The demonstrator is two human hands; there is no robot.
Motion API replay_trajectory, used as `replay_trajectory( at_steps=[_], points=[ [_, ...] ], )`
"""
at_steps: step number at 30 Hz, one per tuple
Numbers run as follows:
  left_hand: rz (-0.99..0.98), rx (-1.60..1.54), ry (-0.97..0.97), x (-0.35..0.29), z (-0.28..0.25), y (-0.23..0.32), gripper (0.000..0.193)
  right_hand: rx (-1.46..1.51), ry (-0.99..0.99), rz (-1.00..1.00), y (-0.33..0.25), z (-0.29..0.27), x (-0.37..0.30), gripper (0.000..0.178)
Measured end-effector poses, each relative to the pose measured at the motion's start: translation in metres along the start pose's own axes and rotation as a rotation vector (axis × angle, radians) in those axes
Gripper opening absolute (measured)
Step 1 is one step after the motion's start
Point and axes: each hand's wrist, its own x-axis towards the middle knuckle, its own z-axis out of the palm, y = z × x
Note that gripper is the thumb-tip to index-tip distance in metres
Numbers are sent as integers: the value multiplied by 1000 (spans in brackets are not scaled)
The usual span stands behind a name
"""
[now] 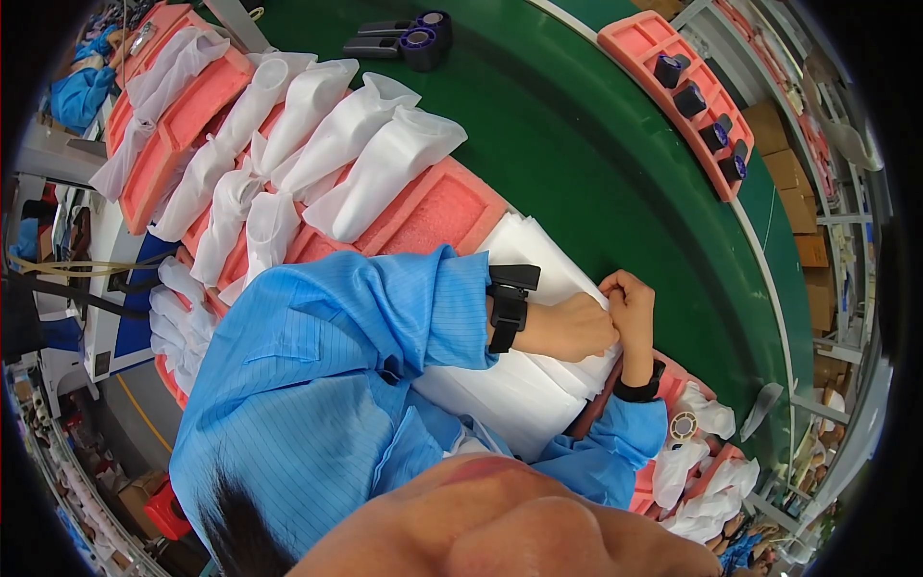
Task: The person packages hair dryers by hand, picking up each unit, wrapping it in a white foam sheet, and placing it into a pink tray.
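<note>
My left hand (569, 328) lies over the right part of a stack of thin white sheets or bags (510, 404), back of the hand upward and fingers bent out of sight. Close against it, at the edge of the stack, is my right hand (630, 300) with its fingers curled. Whatever is between the fingers of either hand is hidden. Each wrist wears a black band, below blue striped sleeves. Left of the stack, pink foam trays (461, 207) carry several white-wrapped items (389, 173), lying in rows.
Two dark handheld devices with purple rings (420, 38) lie on the green conveyor belt (538, 125). Across it, a pink tray (642, 46) holds several black-and-purple parts. More wrapped items (707, 413) sit in pink trays at the lower right. Shelving with cardboard boxes (784, 168) stands beyond.
</note>
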Motion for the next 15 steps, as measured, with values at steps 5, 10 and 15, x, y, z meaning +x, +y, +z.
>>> replay_trajectory(
  at_steps=[5, 10, 15],
  points=[
    [8, 5, 9, 0, 0, 0, 24, 5, -1, 18, 0, 0, 0, 16],
    [-7, -28, 74, 1, -2, 3, 27, 6, 0, 13, -1, 0, -1, 16],
    [54, -11, 58, -1, -10, 3, 28, 11, -7, 18, -3, -2, 0, 16]
  ],
)
